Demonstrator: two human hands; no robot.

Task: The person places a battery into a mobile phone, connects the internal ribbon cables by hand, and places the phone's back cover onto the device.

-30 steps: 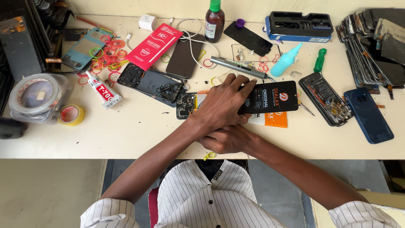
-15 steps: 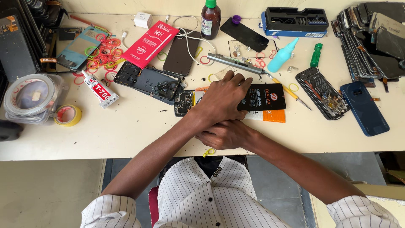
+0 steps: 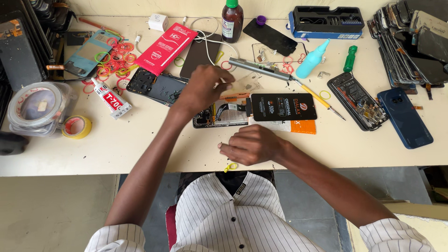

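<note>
An opened phone (image 3: 219,115) with its insides showing lies at the middle of the cream table (image 3: 140,144). A black flat package (image 3: 282,106) rests across its right end, over an orange package (image 3: 291,126). My left hand (image 3: 203,88) hovers just behind the phone, fingertips pinched on a thin clear film (image 3: 246,84). My right hand (image 3: 252,144) rests on the table near the front edge, fingers curled, with nothing visible in it. A yellow rubber band (image 3: 230,166) lies at the edge below it.
A second opened phone (image 3: 156,86), a glue tube (image 3: 111,98), a red packet (image 3: 165,47) and loose rubber bands (image 3: 116,58) lie left. Tape rolls (image 3: 37,105) sit far left. A brown bottle (image 3: 232,19), blue squeeze bottle (image 3: 311,59), tool case (image 3: 326,21), blue phone (image 3: 405,116) and stacked screens (image 3: 410,42) are behind and right.
My left hand has lifted off the phone and black package and moved back and left with the clear film. My right hand stays near the front edge.
</note>
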